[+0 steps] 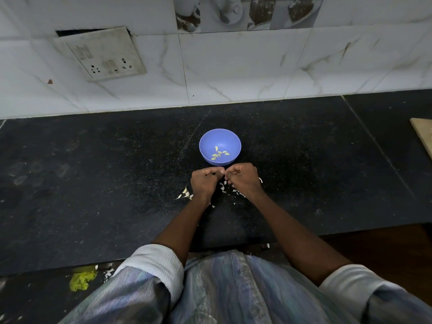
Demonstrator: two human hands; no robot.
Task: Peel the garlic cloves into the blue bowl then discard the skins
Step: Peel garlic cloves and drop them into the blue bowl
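Just left of the left hand (205, 183), a few unpeeled garlic cloves (185, 192) are lying on the dark surface (93, 183) — work that seems to remain. The left hand is curling its fingers, thumb meeting the right hand (243, 180), which is curling likewise; both appear to be pinching something tiny between them, probably a clove, though it is hidden. Beneath and around the right hand, papery skins (225, 187) are scattering — not yet discarded. Just beyond both hands, the blue bowl (211, 139) is holding several peeled cloves (219, 154), so the peeling looks partly done.
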